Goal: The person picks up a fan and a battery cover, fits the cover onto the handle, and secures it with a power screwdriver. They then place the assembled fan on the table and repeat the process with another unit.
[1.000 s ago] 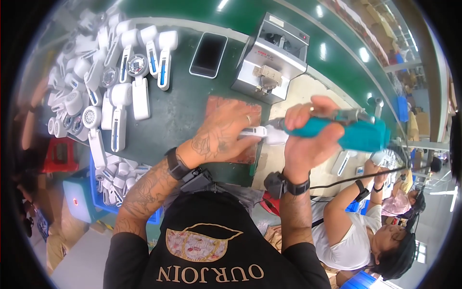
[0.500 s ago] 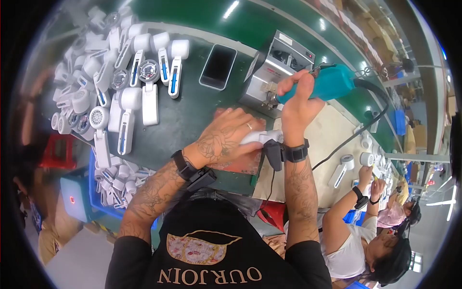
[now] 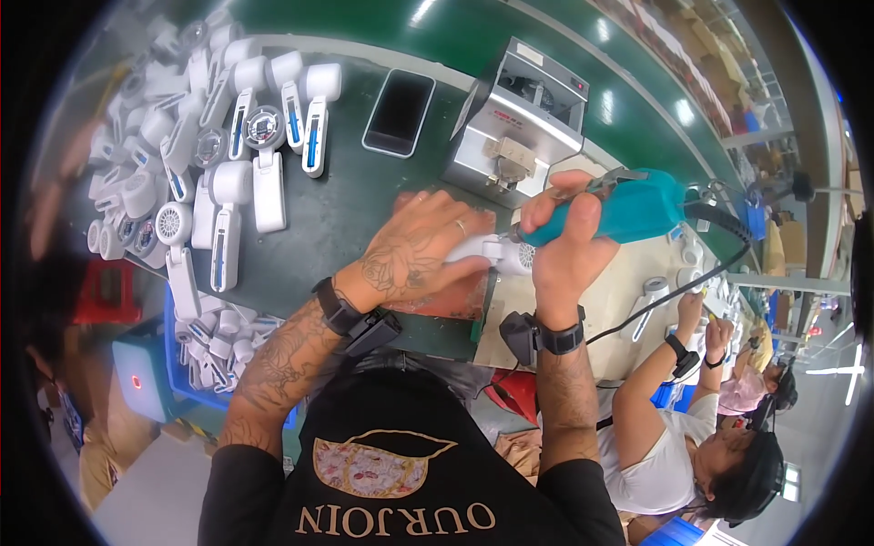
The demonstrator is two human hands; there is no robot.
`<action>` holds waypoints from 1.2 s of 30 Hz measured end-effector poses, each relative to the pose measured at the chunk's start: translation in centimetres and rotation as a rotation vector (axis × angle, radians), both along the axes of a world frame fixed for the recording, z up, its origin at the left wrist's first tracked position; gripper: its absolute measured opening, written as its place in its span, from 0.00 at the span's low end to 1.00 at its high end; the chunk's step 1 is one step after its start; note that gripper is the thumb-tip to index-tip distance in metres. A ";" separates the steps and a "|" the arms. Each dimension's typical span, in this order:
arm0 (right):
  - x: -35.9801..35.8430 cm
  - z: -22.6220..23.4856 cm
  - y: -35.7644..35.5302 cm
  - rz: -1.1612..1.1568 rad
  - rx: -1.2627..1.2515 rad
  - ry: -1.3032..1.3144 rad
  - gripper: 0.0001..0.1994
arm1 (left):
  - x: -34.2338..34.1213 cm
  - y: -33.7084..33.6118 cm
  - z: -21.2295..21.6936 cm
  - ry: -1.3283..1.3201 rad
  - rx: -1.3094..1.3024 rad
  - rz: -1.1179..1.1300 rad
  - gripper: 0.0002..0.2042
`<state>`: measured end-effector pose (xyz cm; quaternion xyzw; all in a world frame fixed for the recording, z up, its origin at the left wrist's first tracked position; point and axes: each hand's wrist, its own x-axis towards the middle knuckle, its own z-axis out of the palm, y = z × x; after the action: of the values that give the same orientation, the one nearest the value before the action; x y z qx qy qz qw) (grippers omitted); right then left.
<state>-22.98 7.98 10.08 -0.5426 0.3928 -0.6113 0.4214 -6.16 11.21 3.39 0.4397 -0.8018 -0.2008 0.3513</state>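
Note:
My left hand (image 3: 414,250) is closed on a white handheld fan (image 3: 521,258), pressing it down over a reddish-brown mat (image 3: 455,298). The fan's round grille end points right, and its handle is mostly hidden under my fingers. In my right hand (image 3: 566,264) is a teal electric screwdriver (image 3: 624,211), held almost level with its tip pointing left. That tip is at the joint between the fan's head and handle; whether it touches is too small to tell. Behind my hands stands a grey metal screw feeder (image 3: 510,136).
White fans (image 3: 223,227) are piled at the left, near a phone (image 3: 399,114). A blue crate (image 3: 196,391) of white parts sits below the bench. The screwdriver's black cable (image 3: 669,302) loops at the right. A co-worker (image 3: 669,437) handles parts at the lower right.
My right hand has brought the screwdriver from the front of the screw feeder down toward me, to the fan's joint. My left hand keeps its hold on the fan. The view has shifted slightly.

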 end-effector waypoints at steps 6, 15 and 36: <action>-0.1 -1.2 -0.3 0.041 0.018 -0.035 0.25 | 0.0 0.0 0.1 -0.046 0.044 -0.017 0.20; 0.0 -1.9 -0.5 0.067 0.015 -0.060 0.22 | -0.1 0.0 0.3 -0.118 0.038 -0.060 0.24; 2.5 -0.3 -5.6 -0.001 -0.187 -0.012 0.17 | 0.5 0.0 0.3 0.010 0.022 -0.080 0.18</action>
<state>-20.50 2.40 9.80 -0.5758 0.3318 -0.6487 0.3708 -5.71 11.18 3.67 0.4101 -0.8147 -0.2259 0.3421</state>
